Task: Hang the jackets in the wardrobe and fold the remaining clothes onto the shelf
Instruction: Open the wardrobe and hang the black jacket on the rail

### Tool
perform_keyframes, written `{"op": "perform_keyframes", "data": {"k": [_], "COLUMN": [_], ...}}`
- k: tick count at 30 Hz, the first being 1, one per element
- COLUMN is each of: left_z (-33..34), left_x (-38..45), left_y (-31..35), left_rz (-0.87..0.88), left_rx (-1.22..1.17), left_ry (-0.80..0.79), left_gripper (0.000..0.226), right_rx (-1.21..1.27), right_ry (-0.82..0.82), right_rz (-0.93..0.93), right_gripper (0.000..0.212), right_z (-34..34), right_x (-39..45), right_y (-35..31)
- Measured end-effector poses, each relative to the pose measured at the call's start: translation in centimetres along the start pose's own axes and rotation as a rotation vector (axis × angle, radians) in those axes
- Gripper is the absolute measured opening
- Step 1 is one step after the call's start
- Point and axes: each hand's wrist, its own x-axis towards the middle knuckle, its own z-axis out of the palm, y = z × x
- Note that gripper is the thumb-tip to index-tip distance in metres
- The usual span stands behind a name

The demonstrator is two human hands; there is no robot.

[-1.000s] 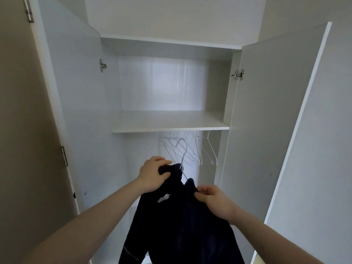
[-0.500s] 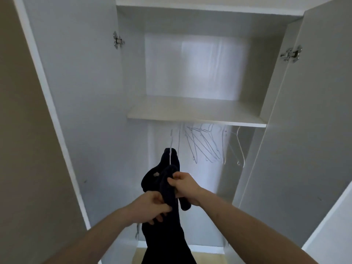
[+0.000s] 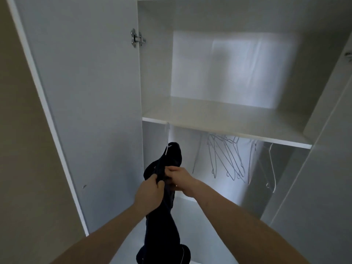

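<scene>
Both hands are meeting at the upper part of a dark jacket (image 3: 163, 221), inside the open wardrobe (image 3: 238, 73). The left hand (image 3: 150, 195) is curling its fingers round a bunch of the dark cloth and gripping it from the left. The right hand (image 3: 181, 180) is reaching in from the right with fingers bent, pinching the cloth just beside the left hand; the two are touching or nearly so.

The jacket is hanging with its long axis close to upright, slightly tilted, its collar end pointing up toward the shelf (image 3: 224, 121) and its lower end trailing down out of view between the forearms. A thin white hanger hook (image 3: 167, 136) is rising out of the collar toward the underside of the shelf; whether it is sitting on a rail is hidden.

To the right, a cluster of wire hangers (image 3: 224, 157) is dangling below the shelf, apart from the jacket. The left door (image 3: 85, 92) is standing open, with a metal hinge (image 3: 137, 38) near its top.
</scene>
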Motion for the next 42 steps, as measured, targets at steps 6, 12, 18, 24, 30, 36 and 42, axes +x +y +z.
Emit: {"op": "perform_keyframes", "data": {"k": [6, 12, 18, 24, 30, 36, 42], "left_z": [2.0, 5.3, 7.2, 9.1, 11.8, 14.5, 17.6], "left_x": [7.6, 12.8, 18.7, 24.8, 30.9, 35.3, 36.6], "left_y": [-1.6, -6.3, -7.0, -5.9, -4.2, -2.9, -5.7], "left_rz": [-0.093, -0.032, 0.023, 0.058, 0.057, 0.014, -0.021], "left_rx": [-0.108, -0.026, -0.043, -0.036, -0.093, -0.071, 0.122], "left_ry": [0.002, -0.062, -0.03, -0.008, 0.02, -0.016, -0.269], "left_gripper": [0.027, 0.022, 0.02, 0.015, 0.02, 0.023, 0.036], "right_rx": [-0.274, -0.241, -0.202, -0.256, -0.257, -0.168, 0.01], "right_ry": [0.028, 0.071, 0.131, 0.216, 0.251, 0.281, 0.285], "right_rz": [0.041, 0.105, 0.154, 0.173, 0.153, 0.175, 0.244], "right_gripper": [0.027, 0.031, 0.031, 0.038, 0.031, 0.027, 0.023], "right_z": [-7.0, -13.1, -16.1, -16.9, -18.0, -19.1, -20.1], "right_x": [3.3, 7.7, 12.3, 17.1, 20.1, 21.2, 20.7], "right_y": [0.6, 3.1, 3.4, 3.9, 5.1, 7.1, 8.7]}}
